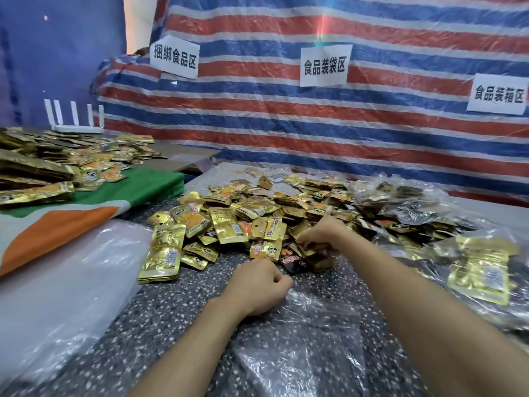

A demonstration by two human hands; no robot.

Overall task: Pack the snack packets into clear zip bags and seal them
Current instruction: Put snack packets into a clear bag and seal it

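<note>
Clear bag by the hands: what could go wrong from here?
The right hand grips a bunch of snack packets; some may slip out on the way. The left hand seems to hold the clear zip bag by one edge only, so its limp mouth may sag shut and packets could land on the table.

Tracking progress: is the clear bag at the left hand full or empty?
Empty where visible: speckled tabletop shows through the clear plastic zip bag.

Gold packets [229, 224] in heap behind clear bag [312, 339]
</note>
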